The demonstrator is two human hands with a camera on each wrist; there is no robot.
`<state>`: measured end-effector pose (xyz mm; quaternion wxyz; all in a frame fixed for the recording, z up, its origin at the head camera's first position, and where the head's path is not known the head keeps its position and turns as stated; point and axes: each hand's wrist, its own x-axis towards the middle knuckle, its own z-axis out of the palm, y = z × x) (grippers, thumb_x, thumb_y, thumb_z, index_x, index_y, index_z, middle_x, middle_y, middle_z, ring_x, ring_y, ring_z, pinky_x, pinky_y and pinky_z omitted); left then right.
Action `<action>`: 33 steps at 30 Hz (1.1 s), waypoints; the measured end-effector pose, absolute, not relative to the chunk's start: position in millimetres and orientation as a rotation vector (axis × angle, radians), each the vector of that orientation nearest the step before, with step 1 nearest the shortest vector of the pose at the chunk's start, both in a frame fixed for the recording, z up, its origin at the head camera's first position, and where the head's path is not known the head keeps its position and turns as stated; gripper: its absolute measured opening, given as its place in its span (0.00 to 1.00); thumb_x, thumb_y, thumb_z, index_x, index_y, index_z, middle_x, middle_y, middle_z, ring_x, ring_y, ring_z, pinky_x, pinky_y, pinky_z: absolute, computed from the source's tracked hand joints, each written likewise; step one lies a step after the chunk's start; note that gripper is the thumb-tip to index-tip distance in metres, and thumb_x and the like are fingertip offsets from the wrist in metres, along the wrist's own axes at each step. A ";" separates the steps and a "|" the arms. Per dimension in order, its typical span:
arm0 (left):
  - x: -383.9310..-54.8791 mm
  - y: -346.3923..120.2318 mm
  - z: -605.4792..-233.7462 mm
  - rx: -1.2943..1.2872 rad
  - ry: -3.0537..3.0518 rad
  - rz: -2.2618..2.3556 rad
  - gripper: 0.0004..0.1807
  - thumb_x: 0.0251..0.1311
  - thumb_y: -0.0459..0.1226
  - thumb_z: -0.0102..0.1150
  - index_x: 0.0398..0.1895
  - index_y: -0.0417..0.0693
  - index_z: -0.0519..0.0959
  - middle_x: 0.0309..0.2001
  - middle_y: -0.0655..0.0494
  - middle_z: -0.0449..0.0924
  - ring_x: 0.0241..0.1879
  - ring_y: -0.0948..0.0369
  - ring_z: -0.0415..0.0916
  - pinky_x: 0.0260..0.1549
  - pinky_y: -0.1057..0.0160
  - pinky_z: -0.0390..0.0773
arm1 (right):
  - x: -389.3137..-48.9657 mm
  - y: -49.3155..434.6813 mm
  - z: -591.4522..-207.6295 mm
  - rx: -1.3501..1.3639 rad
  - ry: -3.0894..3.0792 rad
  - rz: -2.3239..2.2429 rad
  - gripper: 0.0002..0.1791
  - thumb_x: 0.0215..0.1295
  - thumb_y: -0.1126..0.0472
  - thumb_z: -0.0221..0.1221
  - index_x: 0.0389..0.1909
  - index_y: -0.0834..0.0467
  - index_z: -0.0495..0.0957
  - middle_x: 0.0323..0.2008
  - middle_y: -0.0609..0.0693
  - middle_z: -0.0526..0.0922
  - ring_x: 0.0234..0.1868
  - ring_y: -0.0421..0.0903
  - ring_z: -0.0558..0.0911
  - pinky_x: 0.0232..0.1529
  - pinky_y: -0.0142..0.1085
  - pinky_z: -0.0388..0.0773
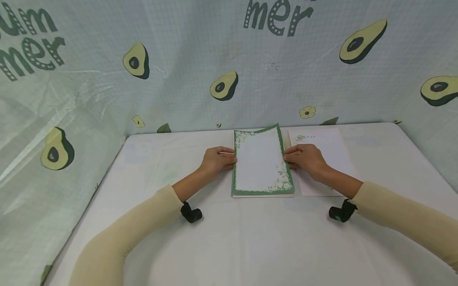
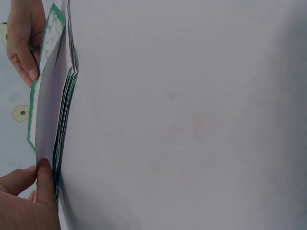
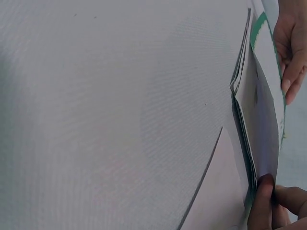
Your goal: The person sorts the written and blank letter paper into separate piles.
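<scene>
A sheet of paper (image 1: 258,163) with a green floral border and a plain white middle faces up in the head view. My left hand (image 1: 217,159) pinches its left edge between thumb and fingers. At the opposite edge, my right hand (image 1: 304,159) pinches the paper in the same way. Beneath it lies a stack of similar sheets (image 2: 66,108), seen edge-on in the left wrist view, with a gap under the bowed top sheet. The right wrist view shows the right index finger (image 3: 263,203) below the raised sheet and the thumb above.
Right of the stack, a pale sheet (image 1: 322,147) with a small leafy print lies flat, partly behind the right forearm. Everything rests on a white-covered table (image 1: 250,238). Behind it hangs a cloth (image 1: 186,51) with avocado prints. Both wrists carry a black camera (image 1: 191,213).
</scene>
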<state>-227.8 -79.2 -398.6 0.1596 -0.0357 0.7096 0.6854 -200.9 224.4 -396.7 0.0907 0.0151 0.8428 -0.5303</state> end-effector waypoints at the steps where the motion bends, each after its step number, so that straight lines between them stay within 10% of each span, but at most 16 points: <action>1: -227.7 -79.7 -398.7 -0.105 2.026 1.966 0.19 0.63 0.22 0.64 0.57 0.31 0.79 0.44 0.42 0.86 0.36 0.63 0.85 0.43 0.63 0.88 | -201.2 223.9 -396.8 0.046 2.508 -1.581 0.21 0.70 0.59 0.65 0.57 0.69 0.80 0.49 0.62 0.87 0.35 0.36 0.87 0.40 0.28 0.86; 16: -224.4 -77.7 -401.7 -0.118 2.026 2.034 0.16 0.63 0.22 0.63 0.55 0.30 0.80 0.44 0.42 0.86 0.38 0.63 0.85 0.43 0.65 0.87 | -199.8 226.6 -402.9 0.050 2.517 -1.747 0.16 0.70 0.61 0.65 0.53 0.68 0.83 0.50 0.62 0.87 0.34 0.32 0.87 0.41 0.30 0.87; 33: -228.3 -82.1 -402.0 -0.137 1.975 2.104 0.17 0.63 0.22 0.64 0.56 0.30 0.80 0.46 0.42 0.86 0.43 0.60 0.86 0.51 0.60 0.86 | -200.1 225.7 -398.2 0.082 2.329 -1.907 0.20 0.72 0.62 0.63 0.58 0.71 0.78 0.36 0.39 0.88 0.38 0.32 0.86 0.47 0.30 0.86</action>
